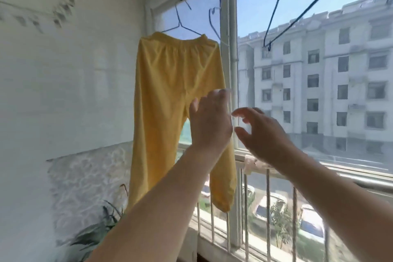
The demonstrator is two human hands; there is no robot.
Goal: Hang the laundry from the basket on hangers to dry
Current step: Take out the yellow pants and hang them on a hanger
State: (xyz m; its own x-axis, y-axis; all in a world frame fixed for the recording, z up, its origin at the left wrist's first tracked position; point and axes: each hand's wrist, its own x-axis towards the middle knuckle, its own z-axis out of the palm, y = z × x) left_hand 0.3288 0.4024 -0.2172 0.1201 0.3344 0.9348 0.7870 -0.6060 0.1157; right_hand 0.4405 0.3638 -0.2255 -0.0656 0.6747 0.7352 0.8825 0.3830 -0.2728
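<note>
Your left hand (209, 122) lies against the yellow trousers (170, 100), fingers straight, its grip apart and clamped on nothing. Your right hand (262, 134) hovers just beside it in front of the window frame (232, 49), fingers loosely spread, grip apart and empty. The trousers hang by the waistband from a blue wire hanger (180, 25), above and left of both hands, legs straight down, the fabric smooth and evenly yellow. Left of the hands, the trousers' far edge lies close to the white wall (74, 81). Below them, the window railing (244, 219) closes off the glass. Above your right hand, empty blue hangers (297, 13) dangle in open air.
</note>
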